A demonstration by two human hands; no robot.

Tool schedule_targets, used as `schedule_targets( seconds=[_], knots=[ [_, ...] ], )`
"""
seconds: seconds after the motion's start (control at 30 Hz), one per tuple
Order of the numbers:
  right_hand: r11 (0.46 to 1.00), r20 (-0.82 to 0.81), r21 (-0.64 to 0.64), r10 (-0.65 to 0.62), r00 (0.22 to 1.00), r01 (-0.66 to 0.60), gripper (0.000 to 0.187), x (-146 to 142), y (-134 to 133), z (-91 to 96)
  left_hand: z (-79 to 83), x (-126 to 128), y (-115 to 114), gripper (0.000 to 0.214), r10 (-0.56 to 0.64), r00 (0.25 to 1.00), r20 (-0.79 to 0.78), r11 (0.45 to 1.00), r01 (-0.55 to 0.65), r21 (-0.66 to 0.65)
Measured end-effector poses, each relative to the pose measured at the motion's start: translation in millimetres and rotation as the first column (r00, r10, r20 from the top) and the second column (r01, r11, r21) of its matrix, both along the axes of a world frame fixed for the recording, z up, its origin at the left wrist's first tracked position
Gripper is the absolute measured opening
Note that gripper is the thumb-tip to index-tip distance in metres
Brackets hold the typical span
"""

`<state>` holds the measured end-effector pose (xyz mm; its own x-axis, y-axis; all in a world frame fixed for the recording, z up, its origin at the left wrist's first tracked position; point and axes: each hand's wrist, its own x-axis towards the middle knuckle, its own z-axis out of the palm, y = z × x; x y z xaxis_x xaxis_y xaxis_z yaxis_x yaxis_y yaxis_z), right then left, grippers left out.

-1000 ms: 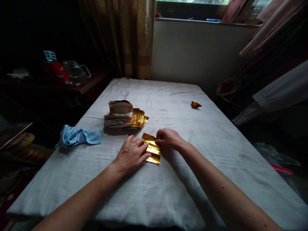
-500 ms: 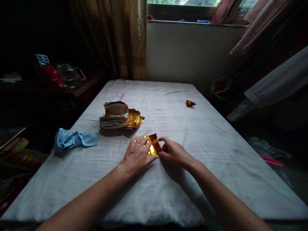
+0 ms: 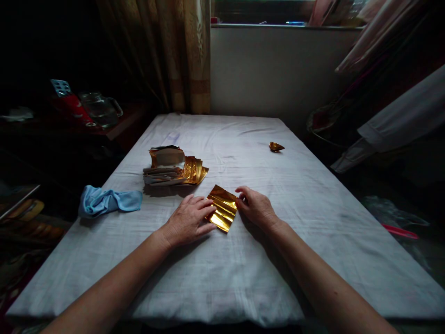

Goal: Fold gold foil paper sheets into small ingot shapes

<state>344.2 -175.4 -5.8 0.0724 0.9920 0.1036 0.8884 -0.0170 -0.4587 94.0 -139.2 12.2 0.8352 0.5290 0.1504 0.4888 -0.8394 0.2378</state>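
Note:
A creased gold foil sheet (image 3: 222, 208) lies flat on the white cloth-covered table (image 3: 243, 278), between my two hands. My left hand (image 3: 187, 220) rests palm down with its fingers stretched onto the sheet's left edge. My right hand (image 3: 255, 206) has its fingers curled at the sheet's right edge, touching it. A stack of gold foil sheets (image 3: 174, 169) sits just beyond my left hand. A small folded gold piece (image 3: 276, 147) lies alone farther back on the right.
A crumpled blue cloth (image 3: 106, 200) lies at the table's left edge. A glass jug (image 3: 100, 107) and a red item stand on a dark side table at left. Curtains and a window sill are behind; white fabric hangs at right.
Half a second ago my right hand held the sheet's right part lifted and folded over; now the sheet lies spread flat and my right hand has moved slightly right.

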Motion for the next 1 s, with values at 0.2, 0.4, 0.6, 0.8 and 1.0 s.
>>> schedule_targets(
  seconds=[0.2,0.4,0.6,0.8,1.0],
  knots=[
    [0.992,-0.033,0.124,-0.004,0.999,0.008,0.025,2,3,-11.9,-3.3,4,-3,0.044,0.017,1.0,0.011,1.0,-0.017,-0.002],
    [0.996,-0.115,0.08,-0.023,0.993,0.032,0.026,5,0,-8.9,-3.2,10,0,0.048,0.013,1.0,0.004,1.0,-0.013,0.029],
    [0.998,-0.105,-0.021,-0.061,0.993,0.059,0.027,4,3,-4.4,-14.0,7,4,0.033,-0.043,0.998,0.046,0.993,0.037,0.11],
    [0.998,-0.167,-0.018,-0.065,0.984,0.063,0.026,6,8,-5.4,-15.9,4,7,0.022,-0.09,0.986,0.139,0.978,0.062,0.197],
    [0.996,-0.308,0.026,-0.071,0.949,0.083,0.025,11,8,-8.3,-8.0,-2,9,0.025,0.01,0.957,0.291,0.999,-0.019,0.029]
  ],
)
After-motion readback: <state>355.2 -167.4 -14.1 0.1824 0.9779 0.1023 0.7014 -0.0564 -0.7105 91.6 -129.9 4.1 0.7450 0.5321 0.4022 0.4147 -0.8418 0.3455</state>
